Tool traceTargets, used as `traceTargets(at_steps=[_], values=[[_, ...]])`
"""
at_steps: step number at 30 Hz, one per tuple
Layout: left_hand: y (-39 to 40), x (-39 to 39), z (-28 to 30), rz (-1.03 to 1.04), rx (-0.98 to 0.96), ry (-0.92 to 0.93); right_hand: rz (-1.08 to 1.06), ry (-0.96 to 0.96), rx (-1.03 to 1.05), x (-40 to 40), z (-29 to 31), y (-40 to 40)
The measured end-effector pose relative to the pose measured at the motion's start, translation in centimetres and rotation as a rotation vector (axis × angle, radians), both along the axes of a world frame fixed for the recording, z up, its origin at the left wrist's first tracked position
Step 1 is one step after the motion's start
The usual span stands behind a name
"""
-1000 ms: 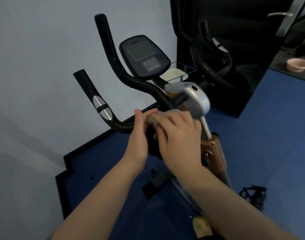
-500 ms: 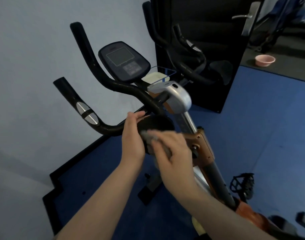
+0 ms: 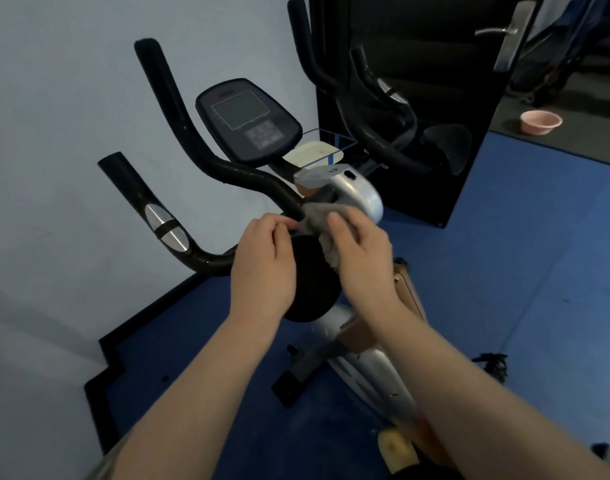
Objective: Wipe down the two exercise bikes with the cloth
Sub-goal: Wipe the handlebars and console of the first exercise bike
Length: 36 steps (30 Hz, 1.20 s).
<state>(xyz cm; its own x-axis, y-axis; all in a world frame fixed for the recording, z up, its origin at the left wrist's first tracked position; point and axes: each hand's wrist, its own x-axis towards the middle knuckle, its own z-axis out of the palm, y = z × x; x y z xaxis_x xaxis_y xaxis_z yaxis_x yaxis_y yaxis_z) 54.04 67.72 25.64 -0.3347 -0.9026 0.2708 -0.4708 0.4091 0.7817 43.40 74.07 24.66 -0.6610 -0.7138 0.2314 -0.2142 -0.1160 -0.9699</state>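
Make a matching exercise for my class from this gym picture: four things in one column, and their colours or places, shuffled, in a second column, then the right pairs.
Things
1. cloth
2. bowl
3. console
4. door handle

Colours or places
A. pink, on the floor at the far right
B. silver, at the top right, on the dark door
C. grey, under the right hand, by the handlebar stem
D. dark, with a screen, above the handlebars

Pairs: 1-C, 2-A, 3-D, 4-B
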Motion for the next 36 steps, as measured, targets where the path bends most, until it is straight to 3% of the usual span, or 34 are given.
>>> traceTargets(at_steps=[2, 6, 11, 16, 18, 20, 24, 26, 33, 36], values=[[0.0, -0.1, 0.0, 0.015, 0.012, 0.007, 0.047, 0.032, 0.079, 0.3, -0.8, -0.1], [0.2, 0.0, -0.2, 0.046, 0.024, 0.037, 0.053, -0.217, 0.119, 1.6, -3.1, 2.4], [0.8, -0.1, -0.1, 0.097, 0.090, 0.170, -0.224, -0.293, -0.035, 3.7, -2.5, 0.3], [1.3, -0.2, -0.1, 0.170, 0.104, 0.306, -0.122, -0.288, -0.018, 3.8, -2.9, 1.5], [1.1, -0.3, 0.1, 0.177, 0.117, 0.329, -0.203, -0.183, -0.086, 1.9, -0.1, -0.6], [1.2, -0.3, 0.1, 0.205, 0.122, 0.362, -0.120, 0.024, -0.074, 1.5, 1.8, -1.7], [1.5, 0.0, -0.3, 0.256, 0.177, 0.437, 0.023, 0.813, 0.038, 2.4, 0.0, 1.3], [1.3, 0.1, -0.4, 0.281, 0.238, 0.502, 0.064, 1.042, 0.054, 2.2, -0.2, 1.7], [2.2, -0.1, -1.1, 0.376, 0.279, 0.510, 0.290, 1.159, -0.047, -0.4, -0.7, 3.2], [2.2, -0.2, -1.1, 0.387, 0.235, 0.464, 0.221, 1.167, -0.135, -1.2, 0.5, 0.3]])
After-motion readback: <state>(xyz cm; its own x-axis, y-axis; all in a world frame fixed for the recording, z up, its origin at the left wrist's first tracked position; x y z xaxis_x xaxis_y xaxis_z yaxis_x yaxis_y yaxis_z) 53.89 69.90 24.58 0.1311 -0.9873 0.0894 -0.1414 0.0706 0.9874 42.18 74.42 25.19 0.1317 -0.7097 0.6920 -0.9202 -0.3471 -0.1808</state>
